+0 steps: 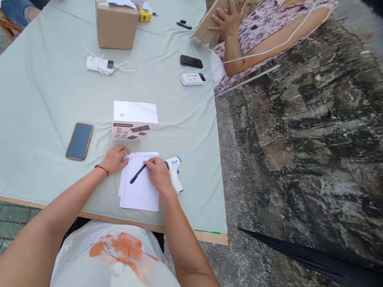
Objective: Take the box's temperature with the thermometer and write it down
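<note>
A stack of white paper sheets (140, 195) lies on the table in front of me, with small writing down its left side. My left hand (114, 159) rests at the sheets' upper left edge, fingers apart and holding nothing. Over the right part of the paper, my right hand (158, 172) pinches the upper end of a black pen (137, 173), which slants down to the left across the top sheet. A white and blue infrared thermometer (176, 175) lies right beside the right hand. Just beyond the paper stands a white box (134, 111) with brown print.
A phone (79, 141) lies to the left. Farther off are a white corded device (100, 64), a cardboard box (117, 26), a yellow tape measure (145, 15), a black phone (191, 61) and another white device (193, 79). A person's hand (229, 20) holds a cardboard piece at the right edge.
</note>
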`<control>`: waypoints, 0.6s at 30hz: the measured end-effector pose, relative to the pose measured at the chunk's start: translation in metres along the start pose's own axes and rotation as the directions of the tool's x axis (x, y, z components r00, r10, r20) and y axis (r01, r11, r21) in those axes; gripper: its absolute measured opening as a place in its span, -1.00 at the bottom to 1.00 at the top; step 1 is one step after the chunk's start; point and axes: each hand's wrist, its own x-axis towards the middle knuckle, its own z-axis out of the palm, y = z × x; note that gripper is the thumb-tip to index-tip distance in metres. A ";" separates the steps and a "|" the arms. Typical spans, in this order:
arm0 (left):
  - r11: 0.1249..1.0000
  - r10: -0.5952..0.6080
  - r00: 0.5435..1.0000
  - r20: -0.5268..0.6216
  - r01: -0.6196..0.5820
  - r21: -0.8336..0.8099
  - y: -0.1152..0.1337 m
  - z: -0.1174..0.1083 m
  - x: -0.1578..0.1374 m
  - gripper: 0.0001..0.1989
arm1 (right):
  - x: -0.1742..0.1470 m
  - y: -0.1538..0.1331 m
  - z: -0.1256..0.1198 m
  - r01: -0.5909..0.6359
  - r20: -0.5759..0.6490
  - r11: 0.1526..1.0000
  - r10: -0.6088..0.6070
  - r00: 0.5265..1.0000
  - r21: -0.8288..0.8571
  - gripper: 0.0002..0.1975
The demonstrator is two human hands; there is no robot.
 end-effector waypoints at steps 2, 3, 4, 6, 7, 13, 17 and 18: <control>1.000 -0.005 1.000 0.006 0.005 0.004 0.002 0.001 0.000 -0.76 | -0.001 0.005 -0.010 0.077 0.074 0.997 -0.077 0.994 0.010 -0.73; 1.000 -0.008 1.000 0.005 0.008 0.006 0.003 0.001 0.000 -0.76 | -0.002 0.006 -0.016 0.101 0.098 0.995 -0.103 0.990 0.026 -0.74; 1.000 -0.010 1.000 0.002 0.010 0.006 0.003 0.001 -0.001 -0.76 | -0.005 0.007 -0.021 0.108 0.107 0.993 -0.112 0.988 0.050 -0.75; 1.000 -0.009 1.000 -0.007 0.009 0.002 0.005 0.001 -0.001 -0.77 | -0.010 0.003 -0.027 0.056 0.055 0.988 -0.064 0.996 0.141 -0.80; 1.000 -0.004 1.000 -0.012 0.004 0.000 0.006 0.000 -0.001 -0.77 | -0.012 -0.001 -0.028 0.003 -0.001 0.976 -0.003 1.000 0.220 -0.83; 0.999 0.023 0.999 -0.035 -0.022 0.030 0.008 -0.001 -0.001 -0.76 | -0.008 -0.046 0.006 -0.187 -0.141 0.582 0.471 0.871 0.791 -0.84; 0.999 0.021 0.999 -0.042 -0.020 0.038 0.008 0.000 -0.001 -0.77 | 0.006 -0.068 0.028 -0.225 -0.110 0.500 0.555 0.825 0.836 -0.81; 0.999 0.021 0.999 -0.045 -0.019 0.040 0.007 0.000 -0.002 -0.78 | 0.008 -0.070 0.031 -0.227 -0.128 0.522 0.559 0.819 0.822 -0.81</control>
